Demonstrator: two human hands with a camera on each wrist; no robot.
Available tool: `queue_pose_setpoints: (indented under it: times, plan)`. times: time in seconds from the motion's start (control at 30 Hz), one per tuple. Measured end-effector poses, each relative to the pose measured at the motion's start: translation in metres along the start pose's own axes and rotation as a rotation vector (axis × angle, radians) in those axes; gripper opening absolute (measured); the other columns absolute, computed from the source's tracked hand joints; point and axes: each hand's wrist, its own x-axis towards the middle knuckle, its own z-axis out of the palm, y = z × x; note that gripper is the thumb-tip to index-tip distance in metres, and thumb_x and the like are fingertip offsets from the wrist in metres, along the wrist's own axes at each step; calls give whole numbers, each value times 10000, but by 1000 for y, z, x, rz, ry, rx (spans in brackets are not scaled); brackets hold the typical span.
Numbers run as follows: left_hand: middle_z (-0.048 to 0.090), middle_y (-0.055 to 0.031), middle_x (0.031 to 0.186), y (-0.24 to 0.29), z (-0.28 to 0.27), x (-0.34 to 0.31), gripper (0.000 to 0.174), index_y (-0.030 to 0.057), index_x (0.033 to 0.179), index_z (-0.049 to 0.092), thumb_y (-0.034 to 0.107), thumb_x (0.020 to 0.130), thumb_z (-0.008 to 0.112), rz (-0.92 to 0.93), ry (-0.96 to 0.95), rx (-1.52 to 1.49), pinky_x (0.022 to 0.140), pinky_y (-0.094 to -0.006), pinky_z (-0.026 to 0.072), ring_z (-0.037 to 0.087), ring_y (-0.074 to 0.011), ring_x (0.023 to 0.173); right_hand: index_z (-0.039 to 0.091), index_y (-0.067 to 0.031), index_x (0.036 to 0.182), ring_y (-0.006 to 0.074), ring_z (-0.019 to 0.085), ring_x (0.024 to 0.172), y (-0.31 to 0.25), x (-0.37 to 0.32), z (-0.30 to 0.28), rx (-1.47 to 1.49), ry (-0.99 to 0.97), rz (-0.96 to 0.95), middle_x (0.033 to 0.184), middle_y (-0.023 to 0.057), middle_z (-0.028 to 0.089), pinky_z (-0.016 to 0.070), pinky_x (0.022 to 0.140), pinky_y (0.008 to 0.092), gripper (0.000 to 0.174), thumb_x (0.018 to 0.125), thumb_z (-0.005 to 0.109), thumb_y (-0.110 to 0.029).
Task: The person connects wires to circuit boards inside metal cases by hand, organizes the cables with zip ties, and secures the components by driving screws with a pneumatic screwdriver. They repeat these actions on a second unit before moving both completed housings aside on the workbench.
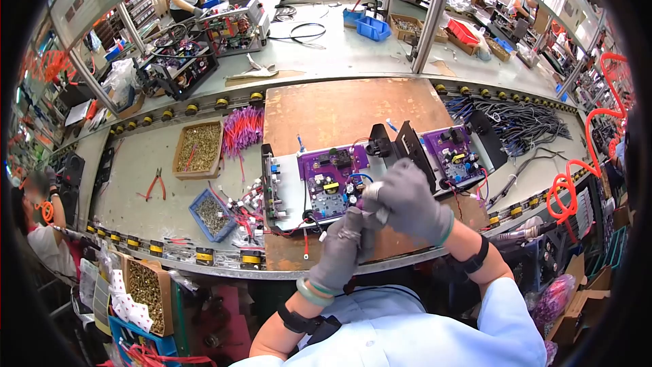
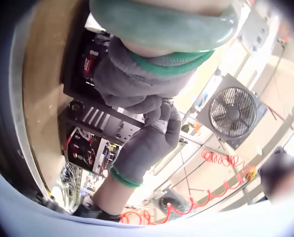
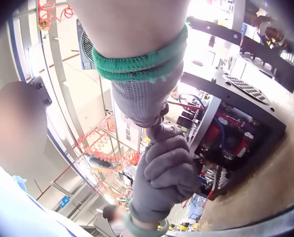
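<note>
Obstacle: black panel (image 1: 417,152) between purple boards (image 1: 324,178)

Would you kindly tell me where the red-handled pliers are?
In the head view, the pliers lie on the left of the bench, below and left of the brown box, near the blue tray.

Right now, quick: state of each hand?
Left hand: fingers curled; whether it holds anything cannot be told.
Right hand: fingers bent; whether it holds anything cannot be told.
</note>
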Motion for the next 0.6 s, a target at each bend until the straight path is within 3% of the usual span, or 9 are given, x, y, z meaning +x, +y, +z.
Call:
queue_pose_setpoints:
  times: [0.03, 0.07, 0.13, 0.17, 0.23, 0.27, 0.33, 0.47, 0.6]
  plan:
    - [608, -40, 788, 3, 4, -4, 408, 80, 1068, 688, 458, 1027, 541, 148, 29, 184, 569, -254, 428, 571, -141, 655, 660, -138, 804, 239, 616, 697, 13, 5, 5, -16, 6, 34, 724, 31, 610, 459, 734, 397, 127, 717, 751, -152]
    - [608, -40, 788, 3, 3, -3, 408, 80, 1068, 688, 458, 1027, 541, 149, 21, 187, 569, -254, 428, 571, -141, 655, 663, -135, 791, 249, 599, 668, 28, 9, 11, -34, 14, 71, 708, 40, 610, 451, 719, 385, 136, 693, 755, -144]
    - [671, -123, 1053, 2, 0, 1, 319, 82, 1106, 716, 320, 895, 694, 1084, 237, 1298, 805, -338, 505, 652, -277, 977, 636, -130, 761, 251, 622, 695, 39, 23, 14, -61, 27, 87, 717, 42, 622, 447, 711, 376, 122, 686, 732, -125]
    - [608, -157, 1291, -1, 2, -8, 366, 87, 1094, 715, 228, 758, 753, 1005, 254, 1433, 995, -431, 448, 550, -363, 1241, 651, -129, 754, 263, 642, 719, 42, 28, 16, -85, -82, 60, 730, 49, 642, 464, 734, 391, 74, 721, 717, -130]
    - [588, -146, 1333, -15, -10, -9, 350, 82, 1085, 713, 223, 767, 751, 963, 230, 1543, 1017, -443, 431, 524, -354, 1280, 671, -118, 751, 295, 673, 768, 42, 40, 11, -42, -300, 96, 764, 74, 673, 498, 757, 418, 6, 757, 672, -117]
    - [568, -135, 1376, -22, -17, -6, 334, 78, 1077, 711, 217, 776, 748, 922, 214, 1654, 1040, -455, 414, 498, -345, 1320, 671, -118, 751, 295, 673, 768, 43, 38, 12, -47, -301, 106, 764, 74, 673, 498, 757, 418, 6, 757, 672, -117]
    - [547, -118, 1419, -25, -23, -1, 324, 71, 1057, 703, 208, 767, 753, 952, 207, 1650, 1045, -452, 424, 489, -341, 1344, 673, -108, 759, 314, 674, 781, 45, 37, 13, 132, -287, 251, 755, 79, 665, 511, 753, 436, 20, 742, 666, -101]
    - [554, -112, 1417, -26, -30, 1, 309, 68, 1041, 701, 206, 769, 751, 936, 174, 1620, 1051, -442, 427, 491, -331, 1343, 677, -109, 768, 320, 676, 788, 45, 40, 20, -16, -262, 237, 763, 85, 665, 516, 741, 454, 35, 735, 667, -103]
    - [567, -104, 1397, -25, -31, 1, 296, 71, 1035, 707, 198, 771, 748, 922, 159, 1583, 1042, -422, 433, 497, -300, 1330, 664, -119, 774, 293, 677, 771, 52, 44, 21, -162, -406, 136, 767, 65, 664, 503, 734, 430, 49, 738, 695, -132]
